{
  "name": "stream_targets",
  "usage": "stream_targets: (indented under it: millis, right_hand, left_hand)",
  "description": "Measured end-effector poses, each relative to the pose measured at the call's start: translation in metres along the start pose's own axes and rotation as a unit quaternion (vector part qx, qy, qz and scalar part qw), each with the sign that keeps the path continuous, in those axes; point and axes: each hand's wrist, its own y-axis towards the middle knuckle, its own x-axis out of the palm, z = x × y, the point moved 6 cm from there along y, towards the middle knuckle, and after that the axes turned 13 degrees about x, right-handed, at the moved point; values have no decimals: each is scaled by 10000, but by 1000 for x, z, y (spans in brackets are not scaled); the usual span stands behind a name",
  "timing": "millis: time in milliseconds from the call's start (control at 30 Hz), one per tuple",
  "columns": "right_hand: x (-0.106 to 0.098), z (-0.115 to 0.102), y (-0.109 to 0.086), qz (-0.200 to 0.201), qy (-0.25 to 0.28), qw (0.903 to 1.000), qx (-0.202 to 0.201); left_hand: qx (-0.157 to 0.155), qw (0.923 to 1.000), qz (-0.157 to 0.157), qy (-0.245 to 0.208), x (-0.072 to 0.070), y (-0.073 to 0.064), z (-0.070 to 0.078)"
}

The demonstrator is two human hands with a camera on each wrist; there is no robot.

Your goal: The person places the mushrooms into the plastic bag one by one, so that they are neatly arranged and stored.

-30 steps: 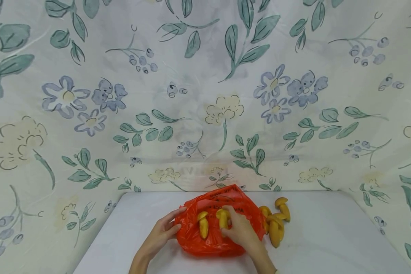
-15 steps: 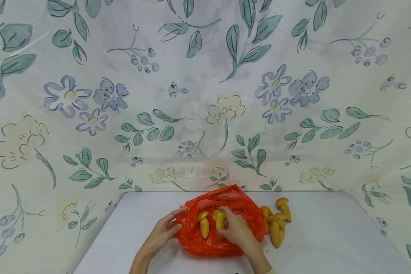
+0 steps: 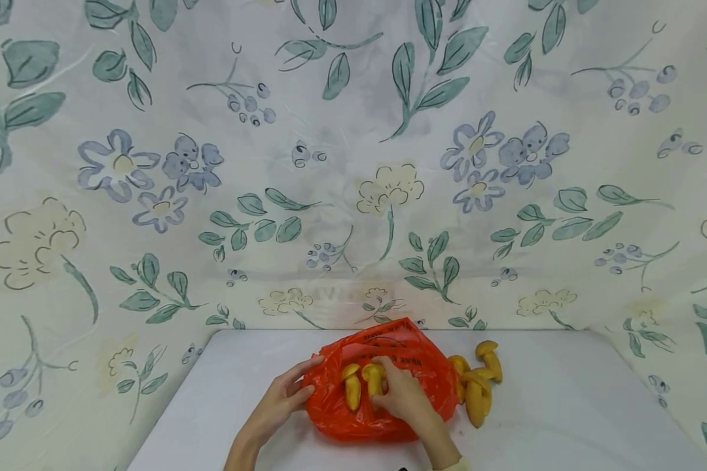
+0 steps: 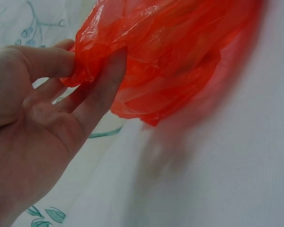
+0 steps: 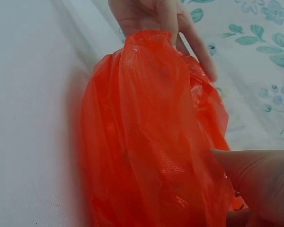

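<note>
A red plastic bag (image 3: 383,428) with dark print lies on the white table. My left hand (image 3: 279,399) pinches its left edge between thumb and fingers; the left wrist view shows the thin plastic (image 4: 156,71) bunched there. Over the middle of the bag, my right hand (image 3: 403,392) grips a yellow mushroom (image 3: 374,374), cap toward the back. Another yellow mushroom (image 3: 352,389) lies just left of it against the red plastic. Whether these two are inside the bag or on top, I cannot tell. In the right wrist view the bag (image 5: 146,118) hides the mushrooms.
Several more yellow mushrooms (image 3: 476,399) lie in a cluster against the bag's right side, one (image 3: 490,360) standing out at the back. The white table (image 3: 565,405) ends at a hanging cloth (image 3: 353,248) with leaf and flower print.
My right hand has shifted slightly left with its mushroom, closer to the other one on the bag. My left hand has kept its hold on the bag.
</note>
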Motion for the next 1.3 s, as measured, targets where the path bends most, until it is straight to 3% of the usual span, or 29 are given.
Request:
stream_targets:
  millis: [700, 1000, 1300]
  right_hand:
    - [11, 1, 10, -85, 24, 10000, -17]
    - [14, 2, 10, -176, 142, 9997, -6]
    - [15, 6, 10, -239, 255, 9994, -3]
  left_hand:
    - [147, 9998, -137, -10, -1, 1, -1]
    - [-31, 9999, -93, -63, 0, 0, -2]
    - [48, 9999, -161, -38, 0, 1, 0]
